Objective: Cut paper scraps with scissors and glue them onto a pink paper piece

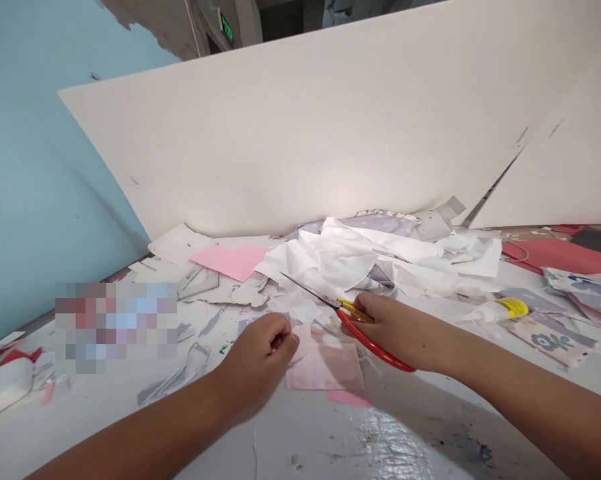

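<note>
My right hand (395, 330) grips a pair of scissors (365, 343) with red and yellow handles, its metal blades pointing up and left towards a heap of white cloth (330, 260). My left hand (258, 360) is curled closed, its fingertips beside a pale pink square of paper or cloth (325, 367). I cannot see whether those fingers pinch anything. The scissors' blades lie over scattered white scraps, and no cut is visible.
A white worktop (290, 440) carries paper scraps. A pink sheet (230, 261) lies beyond my left hand, and a glue bottle (495, 310) lies to the right, near patterned fabric (550, 340). A red sheet (555, 257) lies far right. A large white board (280, 133) stands behind.
</note>
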`<state>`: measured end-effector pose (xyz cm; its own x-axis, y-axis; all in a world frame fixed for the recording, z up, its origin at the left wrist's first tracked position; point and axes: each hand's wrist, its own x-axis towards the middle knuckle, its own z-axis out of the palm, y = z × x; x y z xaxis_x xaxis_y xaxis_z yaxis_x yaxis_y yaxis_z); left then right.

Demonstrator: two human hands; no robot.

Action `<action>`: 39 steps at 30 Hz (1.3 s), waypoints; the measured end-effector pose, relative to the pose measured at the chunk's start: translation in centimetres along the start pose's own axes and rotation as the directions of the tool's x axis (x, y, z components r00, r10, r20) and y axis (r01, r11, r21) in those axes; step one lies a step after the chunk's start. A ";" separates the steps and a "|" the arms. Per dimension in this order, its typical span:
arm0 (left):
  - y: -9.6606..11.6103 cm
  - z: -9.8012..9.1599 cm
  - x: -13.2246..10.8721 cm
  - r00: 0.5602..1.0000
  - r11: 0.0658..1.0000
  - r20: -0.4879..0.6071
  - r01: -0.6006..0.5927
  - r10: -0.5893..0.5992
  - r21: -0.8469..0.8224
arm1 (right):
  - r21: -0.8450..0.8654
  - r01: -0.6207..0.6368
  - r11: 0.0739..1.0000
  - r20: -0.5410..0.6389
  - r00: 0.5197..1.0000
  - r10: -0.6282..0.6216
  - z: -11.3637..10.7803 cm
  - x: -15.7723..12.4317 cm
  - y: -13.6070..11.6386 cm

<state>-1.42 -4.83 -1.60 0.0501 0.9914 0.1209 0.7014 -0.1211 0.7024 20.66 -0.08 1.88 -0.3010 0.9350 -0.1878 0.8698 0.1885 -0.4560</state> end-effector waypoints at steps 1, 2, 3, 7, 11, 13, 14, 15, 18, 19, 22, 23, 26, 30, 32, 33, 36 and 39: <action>0.0 -0.2 0.1 1.000 0.995 0.007 -0.001 0.002 -0.097 | -0.003 0.009 1.000 -0.008 1.000 -0.009 0.2 0.2 0.1; 0.0 -0.4 0.2 1.000 0.979 0.025 -0.003 0.008 -0.204 | -0.033 0.014 0.999 -0.020 1.000 -0.015 0.5 0.4 0.3; 0.0 -0.6 0.3 0.999 0.950 0.044 -0.001 0.015 -0.311 | -0.063 0.014 0.998 -0.030 0.999 -0.016 0.8 0.6 0.5; -0.5 -1.0 0.9 0.996 0.800 0.091 0.049 0.006 -0.597 | -0.136 0.022 0.990 -0.085 0.996 -0.034 1.6 0.8 0.5; -0.4 -1.0 0.7 0.999 0.799 0.035 0.008 0.016 -0.601 | -0.206 0.158 0.966 -0.200 0.959 -0.199 1.5 -0.7 -1.0; -0.1 -1.0 0.3 0.998 0.864 -0.032 -0.058 0.049 -0.500 | -0.147 0.321 0.936 -0.277 0.895 -0.351 1.6 -1.7 -1.9; 0.2 -0.9 0.1 0.994 0.897 -0.070 -0.104 0.081 -0.429 | -0.050 0.391 0.919 -0.305 0.870 -0.387 1.9 -2.1 -2.3; 0.4 -0.8 -0.2 0.986 0.923 -0.105 -0.158 0.128 -0.350 | 0.065 0.422 0.904 -0.336 0.862 -0.379 2.3 -2.5 -2.6; 0.8 -0.5 -0.9 0.941 0.931 -0.131 -0.331 0.313 -0.155 | 0.423 0.372 0.826 -0.289 0.920 -0.266 4.1 -3.1 -3.2; 0.8 -0.3 -1.1 0.923 0.918 -0.117 -0.379 0.366 -0.115 | 0.517 0.362 0.776 -0.268 0.929 -0.255 4.7 -3.1 -3.3; 0.7 -0.1 -1.4 0.883 0.882 -0.069 -0.468 0.465 -0.049 | 0.749 0.316 0.583 -0.182 0.943 -0.277 6.0 -2.7 -3.4; 0.6 -0.1 -1.4 0.875 0.875 -0.058 -0.483 0.480 -0.037 | 0.803 0.284 0.525 -0.155 0.948 -0.276 6.3 -2.6 -3.4; 0.6 0.0 -1.3 0.872 0.873 -0.056 -0.487 0.486 -0.015 | 0.893 0.134 0.430 -0.067 0.984 -0.168 6.8 -2.4 -3.5; 0.4 0.2 -1.1 0.884 0.886 -0.078 -0.464 0.461 -0.020 | 0.917 0.022 0.399 -0.004 0.999 -0.046 6.9 -2.3 -3.6; 0.2 0.3 -1.0 0.883 0.887 -0.104 -0.462 0.458 -0.020 | 0.926 0.014 0.378 -0.009 1.000 -0.016 6.9 -2.2 -3.6; 0.1 0.4 -1.0 0.884 0.888 -0.115 -0.458 0.453 -0.024 | 0.932 0.012 0.362 -0.012 1.000 -0.004 7.0 -2.1 -3.6; -0.1 0.8 -0.8 0.905 0.908 -0.127 -0.415 0.405 -0.063 | 0.953 0.038 0.299 -0.039 0.999 -0.002 7.2 -1.8 -3.4; -0.2 1.2 -0.7 0.937 0.930 -0.118 -0.342 0.328 -0.134 | 0.959 0.080 0.272 -0.075 0.997 -0.026 7.5 -1.5 -3.3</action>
<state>-0.74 -5.40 -2.61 0.1934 0.8837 0.4262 0.5396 -0.4587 0.7060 15.34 -4.33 -2.90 -0.2930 0.9498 -0.1098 -0.1620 -0.1625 -0.9733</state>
